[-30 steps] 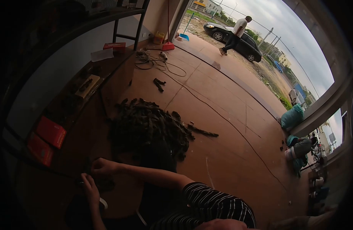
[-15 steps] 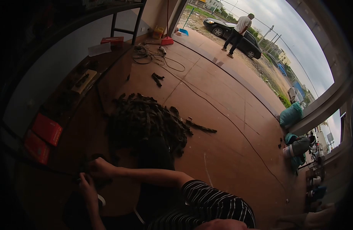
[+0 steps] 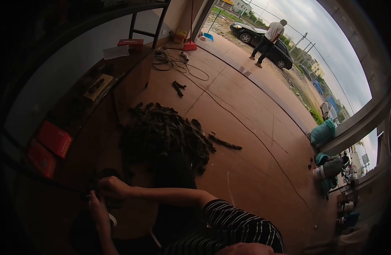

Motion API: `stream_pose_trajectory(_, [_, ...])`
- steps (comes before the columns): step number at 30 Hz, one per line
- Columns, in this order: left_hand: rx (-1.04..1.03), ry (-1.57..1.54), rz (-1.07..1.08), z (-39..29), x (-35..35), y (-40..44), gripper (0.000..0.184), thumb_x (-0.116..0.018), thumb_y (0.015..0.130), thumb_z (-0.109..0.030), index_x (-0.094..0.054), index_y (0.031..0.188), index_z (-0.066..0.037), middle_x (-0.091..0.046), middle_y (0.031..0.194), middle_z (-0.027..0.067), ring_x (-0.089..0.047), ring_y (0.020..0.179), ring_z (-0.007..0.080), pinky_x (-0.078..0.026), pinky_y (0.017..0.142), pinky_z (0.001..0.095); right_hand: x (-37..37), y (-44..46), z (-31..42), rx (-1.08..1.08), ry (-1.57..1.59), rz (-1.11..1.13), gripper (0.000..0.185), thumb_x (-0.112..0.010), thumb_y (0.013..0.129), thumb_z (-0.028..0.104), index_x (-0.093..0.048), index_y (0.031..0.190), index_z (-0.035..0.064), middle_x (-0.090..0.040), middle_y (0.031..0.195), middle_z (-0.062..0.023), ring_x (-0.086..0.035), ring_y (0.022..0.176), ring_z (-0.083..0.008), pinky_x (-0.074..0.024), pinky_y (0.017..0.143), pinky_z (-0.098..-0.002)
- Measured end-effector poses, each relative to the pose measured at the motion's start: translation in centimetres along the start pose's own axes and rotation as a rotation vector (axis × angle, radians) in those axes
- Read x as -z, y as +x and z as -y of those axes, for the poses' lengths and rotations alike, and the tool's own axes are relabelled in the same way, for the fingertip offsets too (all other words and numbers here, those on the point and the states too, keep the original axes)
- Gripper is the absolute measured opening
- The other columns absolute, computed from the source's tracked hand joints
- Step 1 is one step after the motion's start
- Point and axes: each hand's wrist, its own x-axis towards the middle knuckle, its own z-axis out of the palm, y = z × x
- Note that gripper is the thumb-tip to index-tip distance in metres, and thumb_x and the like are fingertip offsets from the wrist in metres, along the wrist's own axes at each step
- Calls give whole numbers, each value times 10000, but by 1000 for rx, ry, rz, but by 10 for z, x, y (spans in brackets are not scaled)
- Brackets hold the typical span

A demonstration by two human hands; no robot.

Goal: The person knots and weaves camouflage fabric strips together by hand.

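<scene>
My right hand [image 3: 112,187] is curled into a closed grip at the lower left, its forearm reaching in from a striped sleeve [image 3: 246,225]. Just below it, the fingers of my left hand [image 3: 98,207] are pinched together near the same spot. Both hands meet at a dark area beside the bench; whatever they hold is too dark to make out. Beyond my dark-trousered leg lies a large heap of dark, knobbly strips [image 3: 165,131] on the floor.
A workbench with red boxes [image 3: 54,139] and a wooden block [image 3: 98,87] runs along the left. A cable [image 3: 246,127] crosses the reddish floor [image 3: 246,178]. Stuffed green sacks [image 3: 323,132] stand at the right. Outside, a person [image 3: 272,36] stands beside a black car [image 3: 246,35].
The whole view has shifted slightly, so the room and doorway appear a little further right. My two hands stay close together in nearly the same place, still closed.
</scene>
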Motion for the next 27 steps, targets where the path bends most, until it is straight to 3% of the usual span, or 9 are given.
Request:
stream_pose_trajectory(2, [15, 4, -7, -1, 2, 2, 268, -530, 1109, -224, -569, 1191, 28, -685, 1042, 309, -672, 1011, 496, -519, 788, 547, -2, 1, -4, -2, 31, 20, 173, -719, 904, 124, -670, 918, -42, -686, 847, -189, -723, 813, -356, -563, 716, -430])
stream_pose_trajectory(5, [6, -18, -28, -5, 7, 3, 215, -520, 1107, -178, -580, 1157, 22, -691, 1003, 282, -681, 981, 475, -517, 765, 525, -1, 2, -1, -282, 212, -25, 169, -739, 878, 126, -702, 915, -35, -710, 782, -117, -691, 772, -144, -558, 680, -352])
stream_pose_trajectory(12, [-5, -376, -192, -7, 9, 2, 183, -577, 1089, -166, -612, 1124, 11, -682, 904, 185, -697, 841, 270, -496, 707, 403, -4, 4, -29, -361, 474, -8, 263, -746, 916, 71, -647, 1148, -3, -723, 1009, -60, -695, 958, -119, -582, 834, -294])
stream_pose_trajectory(16, [-28, -363, -235, -3, 14, -1, 162, -645, 1059, -187, -647, 1051, -26, -579, 689, 108, -510, 581, 113, -379, 535, 345, 19, 11, 13, -330, 344, 80, 293, -687, 952, 87, -636, 1218, -27, -757, 1011, -124, -734, 966, -171, -588, 851, -334])
stream_pose_trajectory(19, [-6, -388, -230, -7, 19, -7, 154, -662, 1050, -174, -658, 1040, -20, -571, 651, 90, -482, 524, 109, -348, 498, 334, 30, 10, 26, -213, 261, 34, 283, -697, 967, 107, -643, 1205, -37, -758, 1001, -119, -738, 961, -164, -589, 848, -336])
stream_pose_trajectory(22, [-79, -391, -238, -6, 20, -6, 146, -674, 1043, -158, -663, 1049, -13, -618, 679, 107, -547, 535, 129, -380, 505, 328, 33, 8, 36, -398, 251, 61, 249, -713, 974, 123, -669, 1151, -47, -757, 1000, -122, -739, 975, -164, -589, 849, -335])
stream_pose_trajectory(24, [-82, -425, -220, -8, 18, -4, 133, -675, 1040, -143, -661, 1042, -11, -673, 748, 137, -665, 627, 167, -444, 552, 338, 31, 10, 35, -380, 185, 120, 217, -722, 979, 143, -703, 1101, -36, -757, 983, -123, -731, 931, -157, -579, 813, -326])
stream_pose_trajectory(25, [-137, -422, -227, -9, 17, -2, 112, -677, 1029, -117, -650, 1057, -12, -702, 834, 166, -737, 742, 272, -503, 618, 375, 28, 12, 32, -381, 189, 117, 217, -722, 979, 143, -703, 1101, -36, -757, 983, -123, -731, 931, -157, -579, 813, -326])
stream_pose_trajectory(27, [-180, -339, -246, -5, 9, 1, 108, -676, 1023, -104, -642, 1066, -11, -705, 866, 179, -734, 775, 319, -515, 637, 394, 19, 9, 23, -349, 155, 84, 197, -735, 962, 136, -725, 1082, -20, -756, 958, -123, -709, 841, -149, -558, 751, -321])
